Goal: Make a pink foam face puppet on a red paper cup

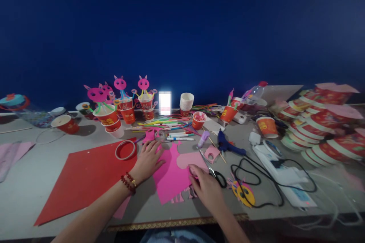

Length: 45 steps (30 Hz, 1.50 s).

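Note:
My left hand [148,159] lies flat, fingers spread, over the left edge of a bright pink sheet of paper [168,182] with cut-outs along its top. My right hand [207,188] has curled fingers, thumb and forefinger bent together at the right edge of that sheet. A lighter pink paper [194,159] lies partly under the bright sheet. Black-handled scissors [219,178] rest just right of my right hand. Cut pink paper shapes [179,196] stick out below the sheet. Left of my left hand, a roll of tape [125,150] sits on red paper [91,174].
Paper cups with pink animal figures [110,113] stand at the back left. Several markers [179,139] lie behind my hands. At right are a blue glue gun [228,144], a black cord, a white power strip [296,193] and stacked red cups [327,121].

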### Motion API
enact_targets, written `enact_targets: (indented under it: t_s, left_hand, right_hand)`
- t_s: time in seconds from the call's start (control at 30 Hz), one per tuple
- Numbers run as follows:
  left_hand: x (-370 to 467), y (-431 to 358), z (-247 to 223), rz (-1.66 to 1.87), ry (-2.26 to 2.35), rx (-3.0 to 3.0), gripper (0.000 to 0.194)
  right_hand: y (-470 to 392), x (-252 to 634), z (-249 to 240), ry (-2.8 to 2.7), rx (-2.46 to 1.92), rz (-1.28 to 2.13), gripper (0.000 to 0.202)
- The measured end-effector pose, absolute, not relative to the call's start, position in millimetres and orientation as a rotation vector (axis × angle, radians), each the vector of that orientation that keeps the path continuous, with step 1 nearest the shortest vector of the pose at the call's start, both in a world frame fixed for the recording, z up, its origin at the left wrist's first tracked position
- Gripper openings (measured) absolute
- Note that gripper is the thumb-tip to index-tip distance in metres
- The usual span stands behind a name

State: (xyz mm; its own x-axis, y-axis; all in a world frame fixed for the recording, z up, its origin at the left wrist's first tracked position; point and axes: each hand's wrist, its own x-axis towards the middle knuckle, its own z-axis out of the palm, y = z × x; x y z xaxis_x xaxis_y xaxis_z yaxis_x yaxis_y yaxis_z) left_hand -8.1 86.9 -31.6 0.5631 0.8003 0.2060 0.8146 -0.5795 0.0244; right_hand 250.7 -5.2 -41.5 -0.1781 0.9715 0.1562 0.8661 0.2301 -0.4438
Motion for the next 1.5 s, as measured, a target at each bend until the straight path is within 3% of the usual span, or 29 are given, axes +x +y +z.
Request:
enact_targets:
  t_s: [0.5, 0.83, 1.07, 1.27, 1.5]
  left_hand:
    - [-11, 75, -26, -0.362, -1.369, -2.719, 0.036]
    - [-109, 75, -18, -0.394, -1.792, -2.349, 0.025]
    - [-129, 67, -27, -0.337, -1.802, -2.428, 0.02]
    - [-90, 44, -9, -0.824, -1.726, -2.691, 0.016]
    - [-27, 26, 8, -1.038, -1.618, -2.996, 0.009]
  right_hand:
    - [-6, 246, -31, -2.231, -1.766, 0.375, 0.023]
    - [-7, 249, -33, -2.261, -1.69, 0.456, 0.014]
    - [-8, 250, -25, -2.298, -1.63, 0.527, 0.015]
    - [-9, 251, -23, -2.287, -1.599, 0.578, 0.018]
    - [-11, 251, -25, -2.261, -1.6, 0.572, 0.021]
